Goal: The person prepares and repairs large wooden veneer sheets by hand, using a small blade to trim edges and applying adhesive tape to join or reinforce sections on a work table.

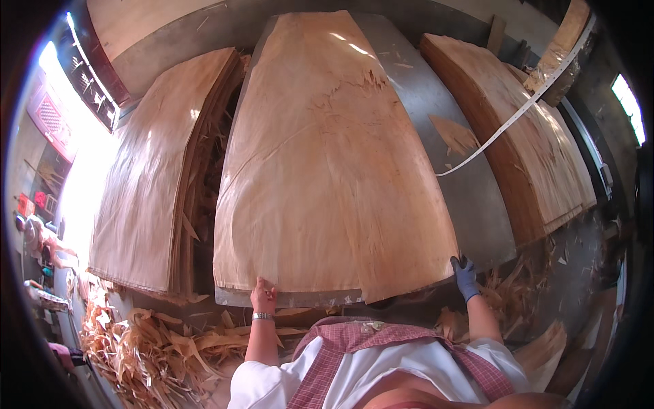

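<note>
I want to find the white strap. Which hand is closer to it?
Right. The right hand, in a dark glove, grips the veneer sheet at its near right corner, below the white strap. The bare left hand holds the near left edge, farther away.

A broad veneer sheet lies on the metal table. The bare left hand grips its near edge at seven o'clock — the gloved right hand at five.

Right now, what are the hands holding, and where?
Both hold the veneer sheet by its near edge: left hand near the left corner, gloved right hand at the right corner.
</note>
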The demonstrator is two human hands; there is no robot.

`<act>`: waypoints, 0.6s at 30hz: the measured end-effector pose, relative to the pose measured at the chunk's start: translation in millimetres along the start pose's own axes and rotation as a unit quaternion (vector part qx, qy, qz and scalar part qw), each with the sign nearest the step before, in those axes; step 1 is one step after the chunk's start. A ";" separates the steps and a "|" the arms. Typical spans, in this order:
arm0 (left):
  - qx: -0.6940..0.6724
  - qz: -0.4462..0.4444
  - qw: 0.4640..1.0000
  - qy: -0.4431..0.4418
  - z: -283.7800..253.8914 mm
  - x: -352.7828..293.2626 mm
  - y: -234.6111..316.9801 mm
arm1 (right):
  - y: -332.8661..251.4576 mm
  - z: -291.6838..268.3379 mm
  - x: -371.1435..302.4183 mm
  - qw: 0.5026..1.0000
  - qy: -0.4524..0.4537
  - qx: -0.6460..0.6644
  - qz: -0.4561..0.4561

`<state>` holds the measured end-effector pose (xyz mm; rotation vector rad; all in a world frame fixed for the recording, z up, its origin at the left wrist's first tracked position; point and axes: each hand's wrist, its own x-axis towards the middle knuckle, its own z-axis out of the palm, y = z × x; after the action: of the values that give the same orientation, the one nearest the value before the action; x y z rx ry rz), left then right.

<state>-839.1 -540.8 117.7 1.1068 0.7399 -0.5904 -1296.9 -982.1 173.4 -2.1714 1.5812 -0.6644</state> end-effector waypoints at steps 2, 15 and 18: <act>-0.004 -0.007 1.000 0.018 14.0 -13.9 -8.3 | 13.1 -4.7 18.8 0.997 -0.064 -0.017 0.049; -0.022 0.109 0.985 0.133 52.6 -2.0 -17.2 | 15.9 34.5 71.5 0.997 -0.015 0.016 -0.069; -0.020 0.112 0.985 0.128 89.1 -6.2 -26.8 | 37.0 45.7 91.8 0.991 -0.094 0.096 0.018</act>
<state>-842.3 -633.1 130.4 1.2218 0.8304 -0.2446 -1275.8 -1079.8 129.8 -1.9964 1.3972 -0.5583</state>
